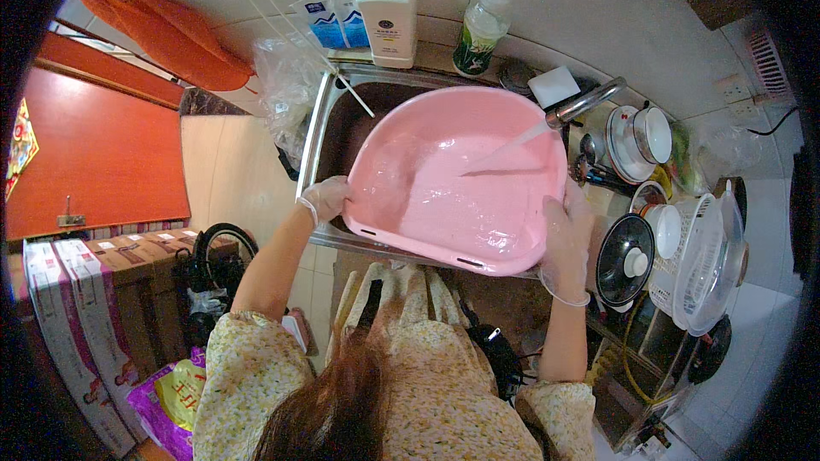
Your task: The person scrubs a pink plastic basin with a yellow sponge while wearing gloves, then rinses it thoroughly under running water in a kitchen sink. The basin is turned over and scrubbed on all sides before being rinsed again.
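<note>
A pink plastic washbasin [461,205] is held over the metal sink [346,118], covering most of it. My left hand [327,198], in a clear disposable glove, grips the basin's left rim. On the right side my right hand [567,234], gloved the same way, holds the rim with the thumb showing on the inside. From the chrome faucet [586,102] a stream of water [512,147] runs into the basin. Its inner surface looks wet and shiny. The fingers beneath the rim are hidden.
Behind the sink stand a white pump bottle [387,19] and a clear bottle with a green label [482,32]. Right of it are stacked bowls [652,134], a black pot lid [624,259] and a white plastic basket [682,256]. Cardboard boxes [141,250] are at left.
</note>
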A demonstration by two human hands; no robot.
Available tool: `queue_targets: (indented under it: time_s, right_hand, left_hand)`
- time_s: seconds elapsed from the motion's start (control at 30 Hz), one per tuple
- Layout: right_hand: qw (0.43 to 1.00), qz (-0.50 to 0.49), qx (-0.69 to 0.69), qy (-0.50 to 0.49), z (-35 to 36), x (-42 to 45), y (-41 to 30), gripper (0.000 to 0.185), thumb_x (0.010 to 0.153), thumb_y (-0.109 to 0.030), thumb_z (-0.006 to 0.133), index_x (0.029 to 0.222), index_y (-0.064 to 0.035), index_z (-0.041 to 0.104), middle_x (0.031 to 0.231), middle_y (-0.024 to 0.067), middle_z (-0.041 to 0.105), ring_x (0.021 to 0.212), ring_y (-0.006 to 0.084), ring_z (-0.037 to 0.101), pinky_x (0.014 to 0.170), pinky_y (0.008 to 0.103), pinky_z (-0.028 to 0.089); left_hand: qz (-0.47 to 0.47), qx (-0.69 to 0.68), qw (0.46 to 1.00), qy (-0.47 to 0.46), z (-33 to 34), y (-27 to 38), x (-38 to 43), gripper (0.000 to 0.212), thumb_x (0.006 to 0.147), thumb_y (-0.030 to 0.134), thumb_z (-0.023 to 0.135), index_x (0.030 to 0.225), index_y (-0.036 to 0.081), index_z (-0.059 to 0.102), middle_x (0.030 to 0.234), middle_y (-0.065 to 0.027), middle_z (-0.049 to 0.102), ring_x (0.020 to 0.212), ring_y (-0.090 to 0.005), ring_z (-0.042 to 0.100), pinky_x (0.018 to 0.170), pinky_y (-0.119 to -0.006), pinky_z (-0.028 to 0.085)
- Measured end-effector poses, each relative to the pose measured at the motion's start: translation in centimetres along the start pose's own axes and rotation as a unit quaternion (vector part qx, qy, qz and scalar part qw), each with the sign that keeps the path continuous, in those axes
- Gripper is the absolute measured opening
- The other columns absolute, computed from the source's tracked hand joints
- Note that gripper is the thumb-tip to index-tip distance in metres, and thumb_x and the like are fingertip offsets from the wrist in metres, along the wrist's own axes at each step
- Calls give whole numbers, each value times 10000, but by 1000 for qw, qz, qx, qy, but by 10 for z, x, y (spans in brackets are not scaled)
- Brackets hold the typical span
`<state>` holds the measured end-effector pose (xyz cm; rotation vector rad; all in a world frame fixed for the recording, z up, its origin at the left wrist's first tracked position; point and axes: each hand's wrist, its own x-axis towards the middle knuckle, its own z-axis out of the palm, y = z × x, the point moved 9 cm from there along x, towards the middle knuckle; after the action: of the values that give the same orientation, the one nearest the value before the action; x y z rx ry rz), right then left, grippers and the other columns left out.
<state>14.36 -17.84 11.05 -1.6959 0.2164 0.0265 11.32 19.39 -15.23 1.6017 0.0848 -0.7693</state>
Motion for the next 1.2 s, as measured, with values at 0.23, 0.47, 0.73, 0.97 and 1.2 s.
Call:
queue_targets:
  time_s: [0.23, 0.47, 0.73, 0.97, 1.2]
  right_hand:
    - [966, 204, 160, 13, -24, 8, 93, 214, 722, -80, 505, 878, 38, 592, 797, 83, 597, 717, 164, 570, 665, 264, 449]
    - [965, 165, 198, -54, 29, 11, 157, 346, 782, -46, 459, 1112, 46, 509, 987, 84, 576, 859, 147, 545, 768, 265, 435]
    - [995, -67, -62, -27, 20, 43, 111, 337, 865, -126, 481, 1156, 43, 463, 1015, 86, 570, 920, 156, 509, 839, 279, 394]
    - [980, -166, -106, 20, -13, 28, 61, 391, 843, -42, 470, 1222, 46, 430, 1134, 101, 531, 1017, 150, 480, 888, 259, 364]
    - [998, -44, -45, 0, -13, 25, 54, 322, 781, -5, 423, 1081, 57, 522, 985, 69, 578, 866, 140, 519, 787, 247, 407]
  left_hand:
    - [110, 733, 669, -48, 0, 188, -41, 135, 685, 83, 637, 818, 57, 634, 785, -117, 599, 765, -251, 583, 735, -338, 470]
    - [69, 341, 884, 312, -31, 239, -104, 273, 793, 174, 536, 998, -2, 579, 755, -131, 592, 681, -218, 576, 633, -319, 467]
    - [136, -153, 936, 286, -34, 98, -85, 462, 820, 41, 509, 1258, 0, 371, 1143, -99, 516, 1007, -182, 503, 858, -290, 423]
    - [89, -281, 927, 233, 11, 69, -24, 407, 775, 16, 527, 1174, -32, 459, 1074, -93, 576, 959, -161, 548, 856, -270, 424]
    - [19, 23, 987, 158, -17, 78, -40, 347, 768, 39, 527, 1097, -66, 500, 958, -130, 606, 860, -205, 585, 781, -296, 473]
